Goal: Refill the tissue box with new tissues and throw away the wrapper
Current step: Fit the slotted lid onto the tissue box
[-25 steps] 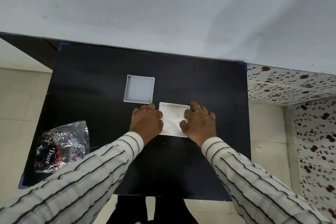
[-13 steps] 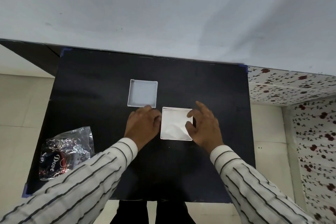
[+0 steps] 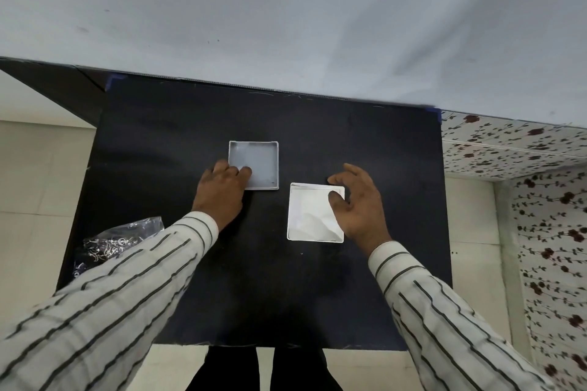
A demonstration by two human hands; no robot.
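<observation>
wrapper (image 3: pixel 108 244) half behind left sleeve (image 3: pixel 104 305)

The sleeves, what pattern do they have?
Pale sleeves with thin dark stripes, clear in the head view.

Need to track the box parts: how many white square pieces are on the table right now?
2. One empty tray lies toward the far middle of the black table, with the left hand on its near-left corner. The other piece, holding white tissue, lies nearer, under the right hand.

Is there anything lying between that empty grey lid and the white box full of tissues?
Nothing visible. The grey lid and the tissue box sit apart on bare black table. The left hand touches the lid's near-left corner; the right hand is at the box's right edge.
</observation>
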